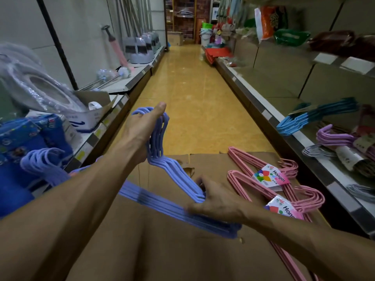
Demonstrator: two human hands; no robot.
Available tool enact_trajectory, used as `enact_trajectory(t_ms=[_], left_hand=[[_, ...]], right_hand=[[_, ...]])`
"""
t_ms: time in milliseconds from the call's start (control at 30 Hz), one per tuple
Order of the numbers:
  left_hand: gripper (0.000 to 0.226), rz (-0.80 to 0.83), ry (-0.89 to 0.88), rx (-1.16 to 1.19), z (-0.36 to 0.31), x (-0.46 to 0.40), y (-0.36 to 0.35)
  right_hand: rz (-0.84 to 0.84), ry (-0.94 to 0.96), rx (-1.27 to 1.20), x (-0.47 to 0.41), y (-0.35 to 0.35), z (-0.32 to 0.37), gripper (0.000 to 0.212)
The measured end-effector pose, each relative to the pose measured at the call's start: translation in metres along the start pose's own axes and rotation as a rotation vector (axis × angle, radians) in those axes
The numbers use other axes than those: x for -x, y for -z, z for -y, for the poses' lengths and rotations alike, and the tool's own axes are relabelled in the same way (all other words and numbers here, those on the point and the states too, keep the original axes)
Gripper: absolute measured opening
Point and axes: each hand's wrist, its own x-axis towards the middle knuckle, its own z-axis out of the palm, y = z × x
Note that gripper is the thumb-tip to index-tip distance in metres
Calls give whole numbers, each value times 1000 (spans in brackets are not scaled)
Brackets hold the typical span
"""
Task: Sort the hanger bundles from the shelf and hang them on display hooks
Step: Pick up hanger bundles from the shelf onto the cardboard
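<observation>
I hold a bundle of lilac-blue hangers point(174, 177) over a cardboard box point(182, 250) in the aisle. My left hand point(145, 128) grips the bundle at its hooks, which point away from me. My right hand point(215, 199) grips the bundle's right shoulder. Two pink hanger bundles point(249, 175) with "Hanger" labels lie on the box at the right. A second lilac bundle point(43, 165) rests at the left by the shelf. On the right shelf lie a blue hanger bundle point(312, 116), a purple one point(332, 136) and grey ones point(318, 152).
Shelving runs along both sides of a narrow aisle with a yellow tiled floor point(194, 88). The left shelf point(113, 110) holds blue packaged goods point(24, 134), an open carton and wrapped plastic items. Mops and dustpans stand further back on the left.
</observation>
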Motion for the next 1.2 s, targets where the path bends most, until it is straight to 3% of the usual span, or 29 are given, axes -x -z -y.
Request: enact_trajectory(t_ms=[100,600,800,933,1067,1133,1200], left_hand=[[35,60,-2,36,8,0,6],[42,262,-66,-57,18,26,28],[46,298,32,-150,14,20,61],[53,171,62,-397,17,6,95],[77,23,38,-858,20,-7,142],[73,-60,-44,-1128,20,-10,165],[57,-106,-189,-1225,20,-12,186]], right_hand=[[143,-69,-212,-9,-5,6,53],[283,-124,-1166,-47,-41,54,43],[216,-127,-1185,-64,-74,71,23],[204,-140,-1140,-81,-105,86,32],[171,-144,-1114,-104,-143,105,10],[148,-156,-1097,-116,-163,114,5],[117,-170,-1067,-127,-181,122,14]])
